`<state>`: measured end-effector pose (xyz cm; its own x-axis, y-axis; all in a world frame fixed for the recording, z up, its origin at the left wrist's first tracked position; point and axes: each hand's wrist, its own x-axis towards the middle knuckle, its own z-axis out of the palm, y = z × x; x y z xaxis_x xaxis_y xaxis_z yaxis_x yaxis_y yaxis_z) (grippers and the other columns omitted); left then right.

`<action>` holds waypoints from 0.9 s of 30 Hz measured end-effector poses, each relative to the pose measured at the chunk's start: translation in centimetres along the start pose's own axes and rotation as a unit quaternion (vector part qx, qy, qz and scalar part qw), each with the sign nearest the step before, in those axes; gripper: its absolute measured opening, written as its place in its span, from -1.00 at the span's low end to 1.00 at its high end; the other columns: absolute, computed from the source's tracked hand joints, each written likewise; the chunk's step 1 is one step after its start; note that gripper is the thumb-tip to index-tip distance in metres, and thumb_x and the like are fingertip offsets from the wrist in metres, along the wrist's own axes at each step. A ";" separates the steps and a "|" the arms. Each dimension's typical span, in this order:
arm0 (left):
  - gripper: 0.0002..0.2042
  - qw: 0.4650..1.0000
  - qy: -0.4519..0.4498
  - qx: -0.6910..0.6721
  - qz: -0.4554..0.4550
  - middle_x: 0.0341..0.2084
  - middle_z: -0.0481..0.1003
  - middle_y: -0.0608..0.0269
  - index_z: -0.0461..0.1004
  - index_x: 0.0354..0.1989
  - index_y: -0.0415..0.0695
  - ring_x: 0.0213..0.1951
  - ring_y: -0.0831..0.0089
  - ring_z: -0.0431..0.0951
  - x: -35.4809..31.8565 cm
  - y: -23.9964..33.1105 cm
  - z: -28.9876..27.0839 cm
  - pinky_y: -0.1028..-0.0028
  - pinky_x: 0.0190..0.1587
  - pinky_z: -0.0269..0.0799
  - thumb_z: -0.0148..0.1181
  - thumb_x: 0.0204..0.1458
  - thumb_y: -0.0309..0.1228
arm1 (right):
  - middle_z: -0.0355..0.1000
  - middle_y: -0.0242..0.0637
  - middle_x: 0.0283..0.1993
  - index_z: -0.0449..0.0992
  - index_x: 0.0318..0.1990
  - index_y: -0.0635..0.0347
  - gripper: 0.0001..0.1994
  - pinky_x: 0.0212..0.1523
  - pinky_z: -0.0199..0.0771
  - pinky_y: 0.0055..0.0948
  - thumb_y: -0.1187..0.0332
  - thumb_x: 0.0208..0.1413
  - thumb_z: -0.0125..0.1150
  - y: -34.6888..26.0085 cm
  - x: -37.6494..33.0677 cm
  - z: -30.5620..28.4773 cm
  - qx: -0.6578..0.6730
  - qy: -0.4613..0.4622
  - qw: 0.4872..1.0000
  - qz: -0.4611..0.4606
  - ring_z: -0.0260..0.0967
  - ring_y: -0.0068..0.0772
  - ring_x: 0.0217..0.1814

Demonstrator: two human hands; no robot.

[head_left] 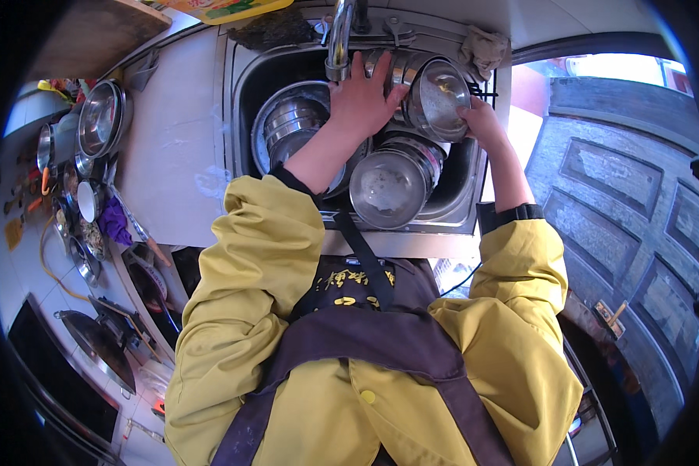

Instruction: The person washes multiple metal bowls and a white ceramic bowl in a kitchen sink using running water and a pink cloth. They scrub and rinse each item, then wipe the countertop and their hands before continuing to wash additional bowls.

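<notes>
A stack of stainless steel bowls (440, 99) lies tipped on its side at the far right of the sink, its mouth facing right and toward me. My right hand (483, 123) grips the rim of this stack, thumb at the edge and other fingers largely hidden. Against the stack's left end rests my left hand (365, 95), fingers spread, just below the faucet (339, 43). Nearer me, a second tilted stack of steel bowls (388, 189) sits in the sink. On the left, a wide steel basin (266, 109) contains more stacked steel bowls (293, 116), partly covered by my left forearm.
The sink rim (229, 116) borders a pale counter (167, 116) on the left. A crumpled cloth (485, 50) lies at the back right corner. Steel pans (101, 118) and utensils crowd the far left. A grey panelled door (613, 171) stands to the right.
</notes>
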<state>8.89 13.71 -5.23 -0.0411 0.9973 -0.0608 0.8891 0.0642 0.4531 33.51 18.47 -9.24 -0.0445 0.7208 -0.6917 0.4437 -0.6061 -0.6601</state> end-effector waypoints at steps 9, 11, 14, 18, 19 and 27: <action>-0.39 0.992 0.052 0.002 0.115 0.18 0.03 -0.12 0.05 0.21 -0.11 0.24 -0.04 -0.06 -0.9 0.8 0.4 -0.05 0.15 -0.10 -0.02 0.02 -0.07 | 0.40 -0.05 -0.23 0.26 -0.10 0.46 -0.67 -0.59 0.53 -0.47 0.33 0.09 -0.01 -1.0 -2.7 0.8 -0.046 0.084 0.995 0.032 0.47 -0.29 -0.42; -0.40 0.990 0.066 -0.045 0.115 0.18 0.03 -0.13 0.09 0.17 -0.16 0.25 -0.02 -0.06 -1.5 0.3 -0.2 -0.05 0.13 -0.04 0.01 0.01 -0.08 | 0.40 -0.04 -0.22 0.22 -0.06 0.47 -0.58 -0.56 0.52 -0.48 0.21 0.14 -0.04 -0.6 -3.0 1.0 -0.032 0.090 0.995 0.010 0.47 -0.31 -0.38; -0.48 0.988 0.068 -0.098 0.104 0.12 0.11 -0.17 0.21 0.06 -0.27 0.17 -0.04 0.09 -2.7 -0.9 -1.6 0.11 0.11 0.09 0.09 -0.03 -0.21 | 0.37 -0.12 -0.21 0.25 -0.07 0.36 -0.58 -0.53 0.49 -0.53 0.12 0.17 -0.08 0.3 -3.2 1.0 -0.002 0.119 0.993 -0.005 0.46 -0.37 -0.33; -0.61 0.979 0.086 -0.173 0.058 0.02 0.23 -0.15 0.31 -0.08 -0.29 0.04 -0.01 0.26 -5.3 -3.1 -3.5 0.22 0.08 0.19 0.09 -0.04 -0.29 | 0.29 -0.25 -0.29 0.26 -0.09 0.21 -0.49 -0.40 0.47 -0.42 -0.11 0.12 -0.12 1.8 -2.7 0.3 0.013 0.115 0.993 0.001 0.38 -0.38 -0.26; -0.62 0.976 0.078 -0.198 0.051 0.00 0.25 -0.15 0.32 -0.09 -0.30 0.03 -0.01 0.27 -5.9 -3.7 -4.0 0.23 0.08 0.20 0.09 -0.04 -0.30 | 0.26 -0.30 -0.30 0.26 -0.10 0.19 -0.50 -0.41 0.45 -0.44 -0.12 0.12 -0.13 2.1 -2.7 0.1 0.007 0.104 0.994 -0.009 0.37 -0.40 -0.25; -0.70 0.910 -0.007 -0.397 -0.119 -0.30 0.47 -0.06 0.41 -0.22 -0.28 -0.22 0.13 0.49 -10.7 -8.6 -6.6 0.33 -0.13 0.37 0.03 0.03 -0.27 | 0.41 -0.14 -0.35 0.41 -0.24 0.40 -0.57 -0.17 0.28 -0.40 0.10 0.16 -0.13 0.2 -6.2 1.6 -0.111 0.281 0.923 -0.238 0.33 -0.34 -0.25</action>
<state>-1.28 2.76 -2.62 -0.1788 0.9518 -0.2493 0.2460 0.2886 0.9253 32.44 13.31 -5.56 0.1623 0.9861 -0.0358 0.6691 -0.1366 -0.7305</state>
